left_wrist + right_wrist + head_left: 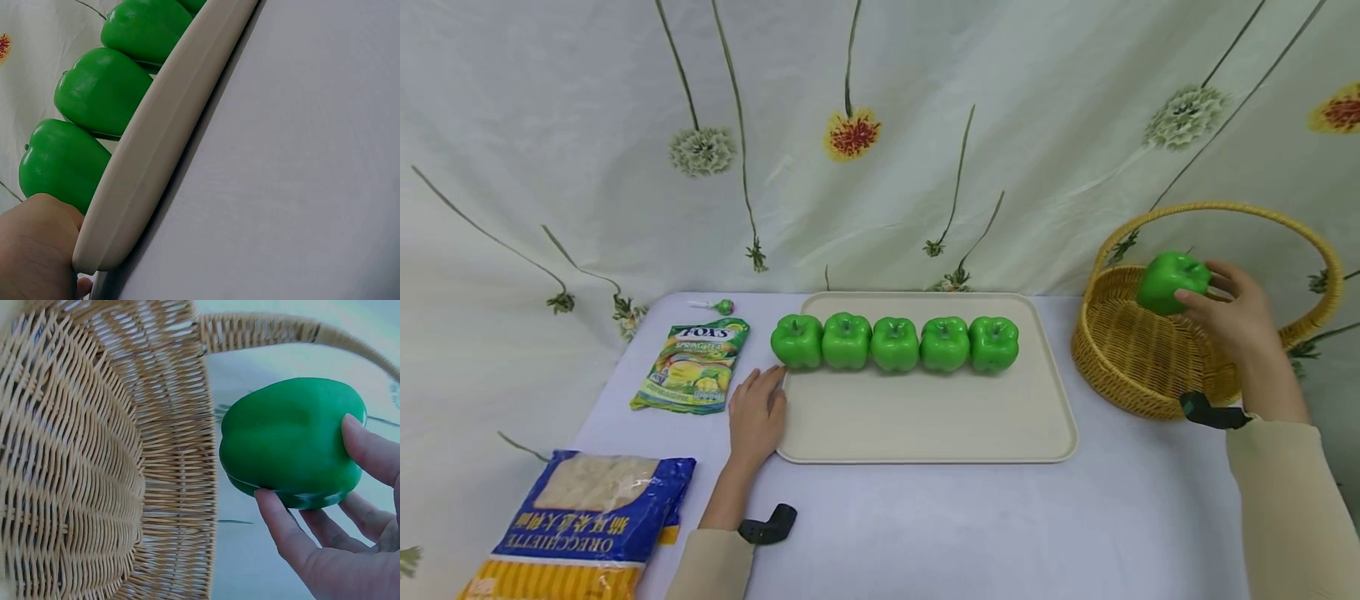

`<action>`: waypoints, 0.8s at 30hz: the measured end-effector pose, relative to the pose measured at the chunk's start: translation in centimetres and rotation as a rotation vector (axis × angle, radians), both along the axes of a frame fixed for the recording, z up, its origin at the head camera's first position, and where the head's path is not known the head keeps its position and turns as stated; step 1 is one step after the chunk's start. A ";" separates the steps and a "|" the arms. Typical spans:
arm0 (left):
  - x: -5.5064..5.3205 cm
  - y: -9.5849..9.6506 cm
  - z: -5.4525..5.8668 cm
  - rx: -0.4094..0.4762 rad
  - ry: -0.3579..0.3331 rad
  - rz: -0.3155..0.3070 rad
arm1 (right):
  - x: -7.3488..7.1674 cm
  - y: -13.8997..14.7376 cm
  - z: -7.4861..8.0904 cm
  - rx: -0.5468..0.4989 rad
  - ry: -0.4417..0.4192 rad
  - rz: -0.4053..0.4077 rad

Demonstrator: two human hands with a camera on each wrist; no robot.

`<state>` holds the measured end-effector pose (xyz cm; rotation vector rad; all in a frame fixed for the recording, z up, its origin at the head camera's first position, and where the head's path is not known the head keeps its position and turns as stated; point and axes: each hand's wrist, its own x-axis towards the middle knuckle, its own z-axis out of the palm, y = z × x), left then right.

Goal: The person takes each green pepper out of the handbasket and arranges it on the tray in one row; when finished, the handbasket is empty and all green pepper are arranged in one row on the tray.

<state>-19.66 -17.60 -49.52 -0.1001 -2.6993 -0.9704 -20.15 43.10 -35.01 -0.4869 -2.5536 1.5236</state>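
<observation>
My right hand (1236, 312) pinches a green bell pepper (1172, 283) between thumb and fingers, over the wicker basket (1093, 358) and within the arch of its handle. In the right wrist view, the same bell pepper (290, 444) is apart from the basket's woven rim (181, 462). My left hand (758, 412) rests against the left edge of a beige tray (925, 425), fingers fairly straight. Several green bell peppers (895, 343) stand in a row, stems up, along the tray's back half. The left wrist view partly hides the left hand (40, 244) at the tray's corner.
Left of the tray lies a green Fox's candy bag (696, 367), with a wrapped lollipop (722, 307) behind it. A blue and yellow orecchiette pasta bag (583, 525) lies at the front left. Behind the white table (970, 533) hangs a flower-patterned cloth (925, 167).
</observation>
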 end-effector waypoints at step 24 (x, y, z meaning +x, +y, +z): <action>0.1 -0.1 -0.1 -0.002 0.008 0.003 | 5.6 -3.8 -1.9 0.023 0.136 -0.012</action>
